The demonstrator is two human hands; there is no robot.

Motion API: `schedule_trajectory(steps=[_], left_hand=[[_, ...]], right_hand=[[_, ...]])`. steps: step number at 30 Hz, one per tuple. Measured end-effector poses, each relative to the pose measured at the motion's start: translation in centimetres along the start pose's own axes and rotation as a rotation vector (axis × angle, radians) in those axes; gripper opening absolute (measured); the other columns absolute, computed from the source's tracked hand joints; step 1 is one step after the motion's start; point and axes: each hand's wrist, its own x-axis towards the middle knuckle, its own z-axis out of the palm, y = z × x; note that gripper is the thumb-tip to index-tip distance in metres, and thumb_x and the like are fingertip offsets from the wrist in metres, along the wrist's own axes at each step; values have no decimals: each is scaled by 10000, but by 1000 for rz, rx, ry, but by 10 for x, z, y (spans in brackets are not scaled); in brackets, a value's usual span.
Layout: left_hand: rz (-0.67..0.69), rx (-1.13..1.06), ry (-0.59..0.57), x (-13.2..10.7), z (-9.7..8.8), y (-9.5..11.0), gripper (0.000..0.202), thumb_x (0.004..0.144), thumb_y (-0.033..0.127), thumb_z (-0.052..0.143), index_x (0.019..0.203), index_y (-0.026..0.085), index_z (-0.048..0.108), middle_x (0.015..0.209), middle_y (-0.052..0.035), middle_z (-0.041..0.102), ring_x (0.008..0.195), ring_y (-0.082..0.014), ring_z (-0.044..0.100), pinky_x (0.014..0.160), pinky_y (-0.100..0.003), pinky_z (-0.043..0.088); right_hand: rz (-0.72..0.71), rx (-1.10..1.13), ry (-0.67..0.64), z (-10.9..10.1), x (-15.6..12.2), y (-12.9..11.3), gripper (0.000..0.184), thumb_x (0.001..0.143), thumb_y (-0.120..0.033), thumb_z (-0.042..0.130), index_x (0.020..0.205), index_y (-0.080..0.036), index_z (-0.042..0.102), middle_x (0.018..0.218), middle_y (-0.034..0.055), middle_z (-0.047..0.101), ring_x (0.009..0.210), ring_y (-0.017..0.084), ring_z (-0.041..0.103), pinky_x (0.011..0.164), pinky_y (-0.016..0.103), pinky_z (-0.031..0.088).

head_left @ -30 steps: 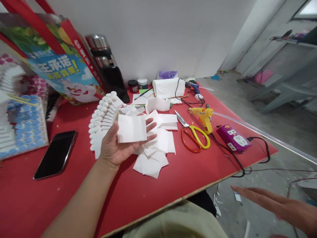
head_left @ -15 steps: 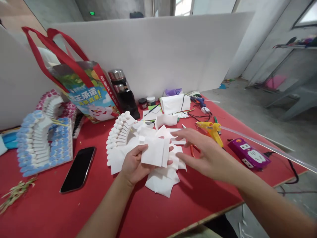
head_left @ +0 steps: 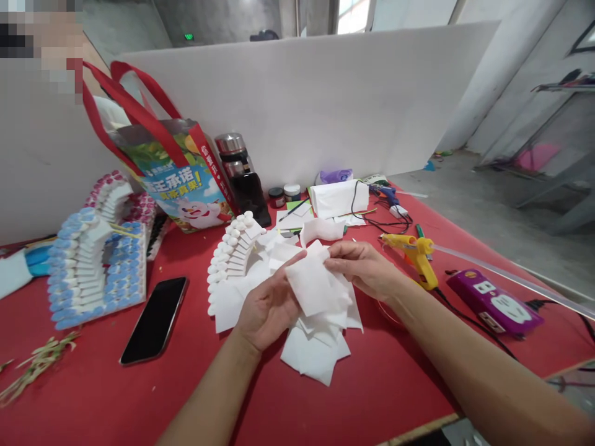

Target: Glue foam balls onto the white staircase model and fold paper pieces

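A small square sheet of white paper (head_left: 311, 285) is held up between my two hands. My right hand (head_left: 360, 263) pinches its upper right corner between thumb and fingers. At the sheet's left edge is my left hand (head_left: 272, 310), palm up, supporting it with fingers partly hidden behind the paper. Below and around them lies a loose pile of white paper pieces (head_left: 311, 359). Just left of the pile stands a fan-shaped white piece edged with cotton swabs (head_left: 227, 254).
A black phone (head_left: 154, 320) and a blue cotton-swab piece (head_left: 97, 272) lie left. Behind are a shopping bag (head_left: 186, 186) and a dark bottle (head_left: 244, 179). At right sit a yellow glue gun (head_left: 411, 251) and a purple power strip (head_left: 495, 303) with cords.
My right hand has come in from the right and now pinches the paper's corner. The paper has turned in my left hand. The view has shifted slightly.
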Motion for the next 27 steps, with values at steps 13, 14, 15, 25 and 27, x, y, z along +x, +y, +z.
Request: schedule_trajectory(steps=[13,14,15,25,27], left_hand=[[398,312,93,1,18,-13,511,992,452,630,1484,337,554,1502,-74,591,1353,-299,590,1134,-494,483],[437,369,74,0,18,-14,522,974,432,666,1479,348,562,1552,-62,545,1422,-299,526,1165,-479,453],[437,421,53,0,18,-15,541,941,395,720,1463,348,583,1589,-52,507,1477,-300,462,1192,-460,424],[247,199,213,0,19,-14,670,827,263,829,1445,209,576,1220,-89,744,980,-186,727,946,-335,563],[259,206,264,1,18,-6,585,813,253,837,1361,197,640,1251,-104,741,1047,-226,724,883,-342,589]], right_hand=[[-125,259,329,6,7,4,305,655,-284,943,671,-167,662,547,-35,621,443,84,577,403,178,441],[-119,270,326,6,8,3,290,659,-275,942,683,-160,677,569,-23,645,477,96,622,428,175,477],[-111,278,299,7,8,3,269,672,-269,937,713,-152,698,609,-10,676,515,104,658,468,176,519],[14,233,-166,16,-3,10,246,755,-207,876,981,-159,789,938,63,803,840,201,769,824,366,642],[73,121,-283,13,-6,7,240,751,-226,885,964,-152,801,941,72,808,831,191,765,825,346,628]])
